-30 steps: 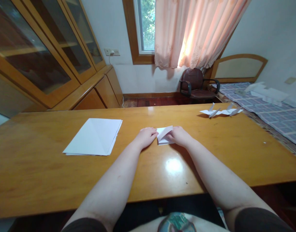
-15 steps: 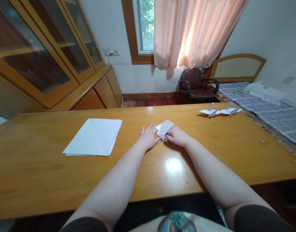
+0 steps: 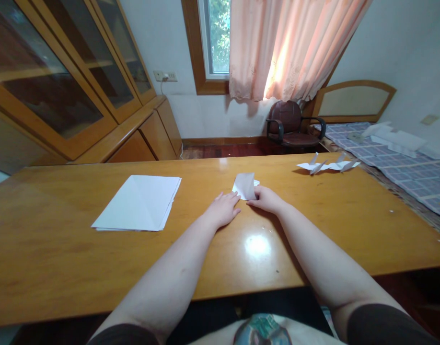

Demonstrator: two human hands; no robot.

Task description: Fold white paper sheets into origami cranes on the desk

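Note:
A small folded piece of white paper (image 3: 245, 186) stands partly lifted off the wooden table (image 3: 62, 249), just beyond both hands. My right hand (image 3: 267, 200) pinches its lower right corner with fingers closed. My left hand (image 3: 224, 211) lies flat on the table with fingers stretched out, its fingertips at the paper's lower left edge.
A stack of white sheets (image 3: 139, 202) lies to the left. Folded paper shapes (image 3: 327, 165) sit at the table's far right. Beyond the table stand a dark armchair (image 3: 290, 123), a bed (image 3: 403, 163) on the right, glass-door cabinets (image 3: 62, 81) on the left and a curtained window (image 3: 277, 43).
The folded paper has been turned and moved away from me, lifted upright. My left hand went from curled against the paper to flat on the table.

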